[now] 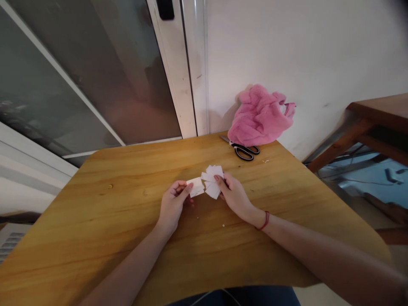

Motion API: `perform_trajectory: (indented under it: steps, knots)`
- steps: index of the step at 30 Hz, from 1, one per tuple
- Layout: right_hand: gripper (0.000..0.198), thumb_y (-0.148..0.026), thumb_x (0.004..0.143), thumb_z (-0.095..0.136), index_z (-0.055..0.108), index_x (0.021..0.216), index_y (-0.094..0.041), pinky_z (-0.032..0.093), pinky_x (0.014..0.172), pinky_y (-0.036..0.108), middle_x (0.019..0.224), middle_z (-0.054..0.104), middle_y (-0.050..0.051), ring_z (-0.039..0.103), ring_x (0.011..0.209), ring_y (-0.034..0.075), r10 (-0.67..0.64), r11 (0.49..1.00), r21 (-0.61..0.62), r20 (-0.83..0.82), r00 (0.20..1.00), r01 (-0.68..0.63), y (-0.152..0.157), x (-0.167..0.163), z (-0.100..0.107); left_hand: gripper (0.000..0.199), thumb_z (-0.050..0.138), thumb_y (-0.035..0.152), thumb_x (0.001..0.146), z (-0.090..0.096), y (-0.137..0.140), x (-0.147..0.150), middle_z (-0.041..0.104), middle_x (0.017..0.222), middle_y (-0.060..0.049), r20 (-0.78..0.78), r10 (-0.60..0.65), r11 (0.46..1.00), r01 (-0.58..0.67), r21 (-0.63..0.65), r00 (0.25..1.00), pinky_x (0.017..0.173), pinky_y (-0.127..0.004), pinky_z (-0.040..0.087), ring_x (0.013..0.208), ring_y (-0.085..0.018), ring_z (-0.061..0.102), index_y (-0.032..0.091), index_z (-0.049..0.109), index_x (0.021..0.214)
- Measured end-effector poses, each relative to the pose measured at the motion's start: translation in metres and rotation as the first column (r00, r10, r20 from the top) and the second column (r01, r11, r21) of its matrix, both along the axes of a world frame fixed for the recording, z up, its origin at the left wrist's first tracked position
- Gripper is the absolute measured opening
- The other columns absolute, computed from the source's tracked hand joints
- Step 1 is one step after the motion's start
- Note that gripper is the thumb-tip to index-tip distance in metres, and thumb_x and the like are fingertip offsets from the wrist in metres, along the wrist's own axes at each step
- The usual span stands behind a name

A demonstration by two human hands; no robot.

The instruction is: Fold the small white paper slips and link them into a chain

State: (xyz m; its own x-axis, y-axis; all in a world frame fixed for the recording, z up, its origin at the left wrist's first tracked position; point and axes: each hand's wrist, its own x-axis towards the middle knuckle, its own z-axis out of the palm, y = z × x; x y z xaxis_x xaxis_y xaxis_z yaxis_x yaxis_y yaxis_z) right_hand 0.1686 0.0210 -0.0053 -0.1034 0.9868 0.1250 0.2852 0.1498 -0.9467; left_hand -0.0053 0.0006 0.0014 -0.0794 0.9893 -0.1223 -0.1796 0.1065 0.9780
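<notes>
Above the wooden table [95, 204], left hand [170, 206] pinches one paper slip [196, 187]; right hand [236, 196] thumb-clamps fanned paper slips [211, 178], presumably spread so each shows.

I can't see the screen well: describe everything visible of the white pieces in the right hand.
The white pieces look like small, flat bits of paper, overlapping in an uneven fan. The right hand pinches them at one side, thumb on top, over the wooden table. Their loose edges face another piece, contact unclear.
</notes>
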Motion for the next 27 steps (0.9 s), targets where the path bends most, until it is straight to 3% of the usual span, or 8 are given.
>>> perform_trajectory:
  steps: [4,8,17,22,27]
  knots:
    - [0.027,-0.041,0.088,0.039,0.045,0.073,-0.02,0.037,0.047,0.024,0.064,0.052,0.0,0.047,0.055,0.013,-0.128,0.987,0.104,0.08,0.989,0.12,0.008,0.006,0.0,0.025,0.068,0.034,0.07,0.002,-0.005,0.004,0.054,0.058,0.007,0.041,-0.076,0.997,0.077,-0.009,0.996,0.037,-0.018,0.045,0.041,-0.006,0.047,0.018,0.05,0.072]
    - [0.029,-0.041,0.089,0.038,0.043,0.07,-0.02,0.037,0.05,0.024,0.062,0.051,-0.001,0.048,0.055,0.014,-0.203,0.973,0.129,0.086,0.975,0.191,0.009,0.007,0.001,0.026,0.067,0.035,0.072,0.002,-0.012,0.011,0.055,0.057,0.006,0.0,-0.184,0.982,0.183,-0.038,0.983,0.034,-0.02,0.044,0.038,-0.006,0.046,0.018,0.047,0.069]
    - [0.025,-0.036,0.092,0.035,0.048,0.081,-0.018,0.036,0.053,0.024,0.068,0.056,0.002,0.049,0.057,0.013,-0.116,0.964,0.258,0.194,0.974,0.064,-0.001,0.001,0.006,0.026,0.068,0.033,0.072,0.003,-0.013,0.015,0.056,0.061,0.005,0.225,-0.186,0.976,0.207,-0.071,0.956,0.036,-0.019,0.044,0.038,-0.004,0.044,0.017,0.047,0.071]
    - [0.024,-0.035,0.092,0.035,0.047,0.079,-0.019,0.036,0.053,0.024,0.067,0.055,0.001,0.049,0.056,0.013,-0.156,0.954,0.29,0.241,0.958,0.082,-0.002,0.002,0.006,0.028,0.071,0.033,0.068,0.005,-0.012,0.014,0.054,0.059,0.006,0.233,-0.145,0.981,0.17,-0.094,0.962,0.035,-0.019,0.044,0.037,-0.004,0.044,0.017,0.048,0.07]
    - [0.021,-0.032,0.093,0.035,0.047,0.081,-0.019,0.035,0.053,0.023,0.066,0.056,0.001,0.05,0.056,0.013,-0.029,0.961,0.27,0.319,0.947,-0.062,-0.014,-0.003,0.008,0.028,0.07,0.033,0.069,0.007,-0.013,0.015,0.053,0.056,0.006,0.227,-0.14,0.982,0.164,-0.09,0.964,0.035,-0.018,0.045,0.039,-0.005,0.047,0.017,0.047,0.068]
